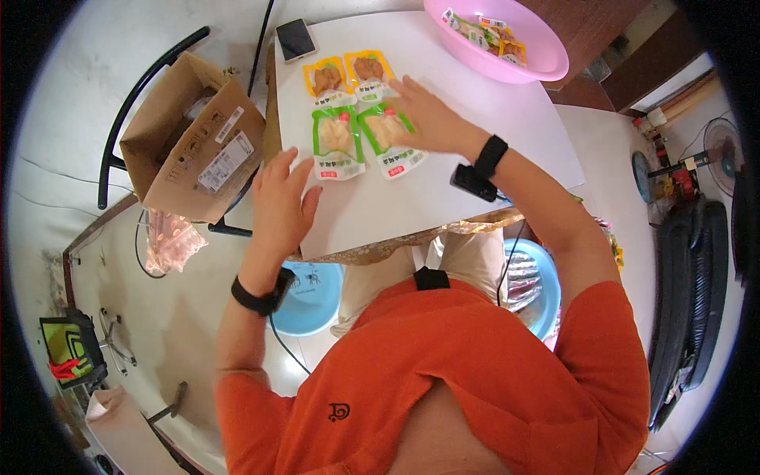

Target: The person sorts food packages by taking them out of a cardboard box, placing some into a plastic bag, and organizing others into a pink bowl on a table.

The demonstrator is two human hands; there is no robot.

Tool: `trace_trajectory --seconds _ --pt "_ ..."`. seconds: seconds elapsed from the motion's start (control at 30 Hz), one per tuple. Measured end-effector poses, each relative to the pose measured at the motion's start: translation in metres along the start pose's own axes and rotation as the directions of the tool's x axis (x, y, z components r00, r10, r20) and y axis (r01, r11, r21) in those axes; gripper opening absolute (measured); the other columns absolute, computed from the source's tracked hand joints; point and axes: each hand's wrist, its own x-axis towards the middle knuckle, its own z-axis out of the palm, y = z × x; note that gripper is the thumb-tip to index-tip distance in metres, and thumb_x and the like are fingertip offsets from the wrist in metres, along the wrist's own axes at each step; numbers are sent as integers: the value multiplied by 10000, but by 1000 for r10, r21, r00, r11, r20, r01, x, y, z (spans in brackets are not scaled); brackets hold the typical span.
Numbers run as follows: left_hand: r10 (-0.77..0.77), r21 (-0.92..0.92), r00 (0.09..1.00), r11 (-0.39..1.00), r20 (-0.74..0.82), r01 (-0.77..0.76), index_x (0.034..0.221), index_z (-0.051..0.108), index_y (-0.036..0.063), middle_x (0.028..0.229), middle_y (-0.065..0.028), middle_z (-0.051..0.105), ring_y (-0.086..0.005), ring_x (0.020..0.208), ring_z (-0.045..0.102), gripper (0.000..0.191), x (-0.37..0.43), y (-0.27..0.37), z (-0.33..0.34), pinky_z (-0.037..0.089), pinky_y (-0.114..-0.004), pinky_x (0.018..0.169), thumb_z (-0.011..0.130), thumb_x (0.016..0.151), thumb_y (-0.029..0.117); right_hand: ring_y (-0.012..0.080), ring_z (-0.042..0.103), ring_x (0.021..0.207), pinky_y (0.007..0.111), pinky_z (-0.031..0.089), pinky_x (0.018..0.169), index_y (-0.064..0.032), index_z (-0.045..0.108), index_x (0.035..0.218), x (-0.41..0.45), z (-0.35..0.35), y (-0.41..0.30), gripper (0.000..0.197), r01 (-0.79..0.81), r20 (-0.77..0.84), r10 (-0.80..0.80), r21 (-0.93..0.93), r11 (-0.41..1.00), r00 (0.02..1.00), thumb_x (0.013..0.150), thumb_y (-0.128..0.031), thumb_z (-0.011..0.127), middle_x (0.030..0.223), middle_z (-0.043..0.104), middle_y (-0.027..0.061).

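Two yellow-edged food pouches, one on the left and one on the right, lie on the white tabletop. Below them are two green-edged food pouches, the left one beside the right one. My right hand is at the right edge of the right-hand pouches, fingers spread and partly covering them; whether it touches them I cannot tell. My left hand hovers by the table's left edge, fingers apart and holding nothing, below and left of the left green-edged pouch.
A pink plastic basin with several pouches stands at the table's far right. A smartphone lies at the far left corner. An open cardboard box sits left of the table. Blue basins, left and right, are below the near edge.
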Motion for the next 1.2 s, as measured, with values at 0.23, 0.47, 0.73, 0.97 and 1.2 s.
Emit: trace_trajectory --seconds 0.23,0.47,0.73,0.97,1.2 --pt "13 229 944 969 330 -94 1444 347 141 1526 -183 239 -336 1424 210 743 82 -3 33 207 -599 1095 625 827 448 417 148 1418 559 239 1104 -119 342 1446 -1 8 -11 861 21 244 22 -173 985 969 750 -468 711 1508 228 221" --pt "-19 282 933 955 359 -89 1455 323 121 1532 -157 223 -295 1429 195 837 121 -17 70 212 -634 1071 548 817 614 410 184 1405 557 251 1095 -132 309 1460 25 18 6 901 -64 332 138 -224 972 933 763 -593 645 1510 226 209" --pt "-22 159 932 986 361 -38 1444 310 125 1518 -156 234 -322 1406 238 835 141 -53 77 249 -651 1038 568 811 605 392 227 1388 535 261 1094 -124 330 1450 59 34 22 879 -55 372 123 -189 980 920 768 -597 619 1500 245 204" --pt "-11 122 946 992 323 -30 1437 344 137 1487 -160 280 -339 1388 265 790 158 -61 81 250 -633 1029 556 823 588 384 230 1390 555 281 1073 -97 360 1434 78 35 32 882 -98 386 160 -176 979 908 751 -576 647 1493 259 204" --pt "65 132 995 988 78 -75 1408 388 131 1480 -168 308 -345 1372 297 724 108 -62 7 255 -592 1058 638 822 475 461 194 1392 550 247 1094 -41 348 1426 61 13 28 865 -135 301 161 -105 985 940 763 -470 701 1505 205 271"
